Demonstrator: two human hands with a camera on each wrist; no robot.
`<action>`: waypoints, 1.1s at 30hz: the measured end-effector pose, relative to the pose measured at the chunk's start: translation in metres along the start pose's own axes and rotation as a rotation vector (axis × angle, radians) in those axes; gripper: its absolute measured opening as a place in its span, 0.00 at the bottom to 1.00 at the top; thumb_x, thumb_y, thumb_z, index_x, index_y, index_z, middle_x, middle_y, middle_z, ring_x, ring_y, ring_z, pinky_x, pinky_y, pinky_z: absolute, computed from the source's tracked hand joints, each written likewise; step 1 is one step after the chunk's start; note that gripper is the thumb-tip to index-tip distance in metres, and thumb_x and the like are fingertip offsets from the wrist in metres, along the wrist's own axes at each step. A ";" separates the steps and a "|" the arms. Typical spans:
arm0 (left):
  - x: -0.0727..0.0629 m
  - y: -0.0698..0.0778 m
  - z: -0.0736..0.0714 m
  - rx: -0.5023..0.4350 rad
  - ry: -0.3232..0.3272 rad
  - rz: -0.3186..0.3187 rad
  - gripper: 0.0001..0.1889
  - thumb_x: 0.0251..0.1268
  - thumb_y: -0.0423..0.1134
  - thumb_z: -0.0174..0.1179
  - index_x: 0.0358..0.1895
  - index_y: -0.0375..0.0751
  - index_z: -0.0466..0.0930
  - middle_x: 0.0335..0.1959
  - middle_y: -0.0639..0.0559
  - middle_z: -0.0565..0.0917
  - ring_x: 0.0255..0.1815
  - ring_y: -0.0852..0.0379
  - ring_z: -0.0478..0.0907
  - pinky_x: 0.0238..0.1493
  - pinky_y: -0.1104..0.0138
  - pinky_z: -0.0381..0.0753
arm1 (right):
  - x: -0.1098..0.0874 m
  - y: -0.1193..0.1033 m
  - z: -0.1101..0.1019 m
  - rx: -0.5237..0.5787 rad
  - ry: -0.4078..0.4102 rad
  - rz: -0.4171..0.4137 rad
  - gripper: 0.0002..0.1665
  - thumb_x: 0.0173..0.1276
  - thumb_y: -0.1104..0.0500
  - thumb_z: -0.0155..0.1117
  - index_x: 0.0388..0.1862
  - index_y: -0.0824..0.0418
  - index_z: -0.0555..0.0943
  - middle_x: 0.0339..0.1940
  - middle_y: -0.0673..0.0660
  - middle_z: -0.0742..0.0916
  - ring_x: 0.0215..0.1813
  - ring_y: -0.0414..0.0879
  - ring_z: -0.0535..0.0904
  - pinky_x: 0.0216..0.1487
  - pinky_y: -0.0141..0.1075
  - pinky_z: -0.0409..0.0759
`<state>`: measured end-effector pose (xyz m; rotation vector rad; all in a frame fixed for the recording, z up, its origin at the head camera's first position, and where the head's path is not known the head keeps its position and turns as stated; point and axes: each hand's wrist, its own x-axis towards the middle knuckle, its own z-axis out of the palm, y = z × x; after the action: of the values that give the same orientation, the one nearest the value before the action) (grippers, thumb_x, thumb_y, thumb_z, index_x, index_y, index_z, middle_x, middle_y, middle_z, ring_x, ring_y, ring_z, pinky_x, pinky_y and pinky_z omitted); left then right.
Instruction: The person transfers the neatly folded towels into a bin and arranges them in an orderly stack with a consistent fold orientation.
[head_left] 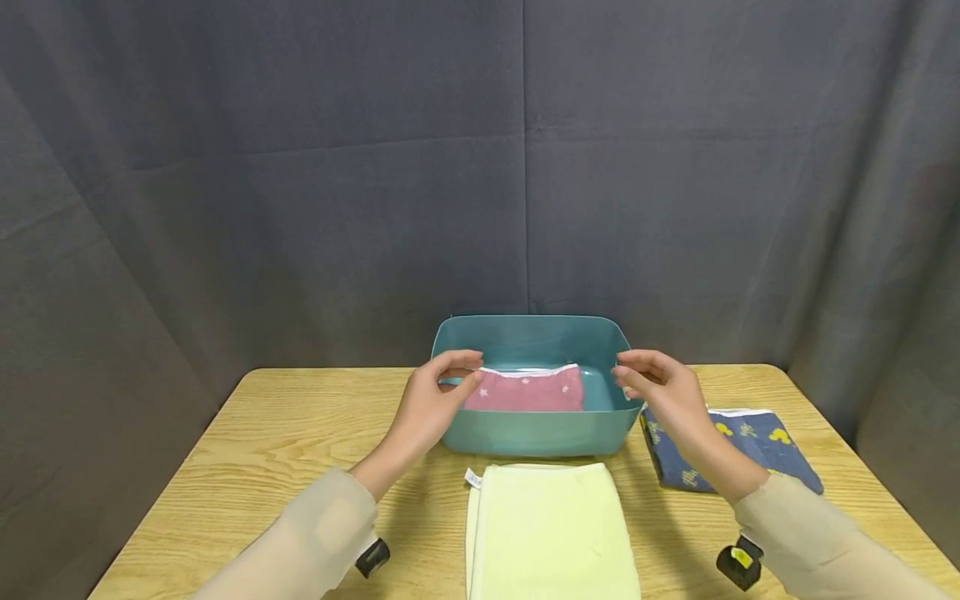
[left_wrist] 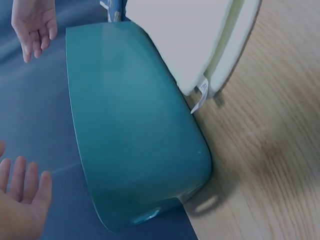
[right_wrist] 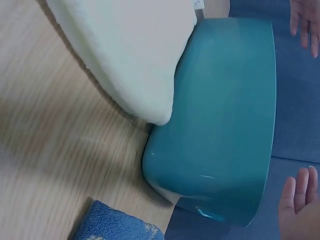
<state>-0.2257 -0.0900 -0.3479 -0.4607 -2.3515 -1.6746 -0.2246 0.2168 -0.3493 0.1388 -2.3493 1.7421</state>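
Folded pink cloth with white stars and a white edge [head_left: 528, 393]. Lies inside the rounded, glossy teal plastic bin [head_left: 536, 435], below and between the two hands. Left hand [head_left: 430, 397]: hovers over the left end of the bin, thumb and fingertips apart, fingers loosely bent, bare of any cloth. Right hand [head_left: 671, 398]: mirrors this over the right end, just as loose and bare. In both wrist views, clear of the rim.

Nearer than the hands, between the forearms: thick folded pale-yellow cloth [head_left: 555, 537] with a small white tag [head_left: 472, 479] at the left corner. Lies just in front of the bin; cannot tell whether touching it. Under and right of the right forearm: folded dark-blue cloth with yellow motifs [head_left: 768, 450], near the bin. Beneath everything, light wood-grain tabletop [head_left: 300, 442]. Beyond the hands, dark grey fabric curtain [head_left: 375, 208] with visible creases.
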 end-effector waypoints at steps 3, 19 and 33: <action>-0.005 0.003 -0.001 0.002 -0.009 -0.008 0.14 0.68 0.37 0.64 0.55 0.46 0.83 0.49 0.56 0.85 0.48 0.58 0.80 0.53 0.59 0.78 | -0.006 -0.001 -0.002 0.024 0.002 -0.004 0.23 0.71 0.53 0.66 0.55 0.69 0.79 0.39 0.43 0.87 0.41 0.37 0.84 0.43 0.32 0.83; -0.036 0.005 -0.014 -0.021 -0.038 -0.057 0.12 0.68 0.38 0.65 0.53 0.50 0.84 0.50 0.56 0.84 0.49 0.58 0.80 0.52 0.58 0.78 | -0.041 -0.004 -0.018 0.009 -0.033 0.017 0.26 0.71 0.51 0.65 0.59 0.69 0.76 0.40 0.44 0.86 0.42 0.38 0.83 0.43 0.31 0.82; -0.067 -0.003 -0.010 -0.113 -0.094 -0.179 0.13 0.68 0.39 0.65 0.53 0.46 0.83 0.50 0.54 0.85 0.51 0.55 0.79 0.56 0.61 0.77 | -0.065 0.005 -0.016 0.048 -0.050 0.149 0.21 0.71 0.50 0.65 0.56 0.61 0.78 0.41 0.46 0.86 0.43 0.40 0.83 0.42 0.32 0.82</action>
<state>-0.1645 -0.1093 -0.3709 -0.3645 -2.4369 -1.9128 -0.1604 0.2299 -0.3642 0.0152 -2.4091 1.8847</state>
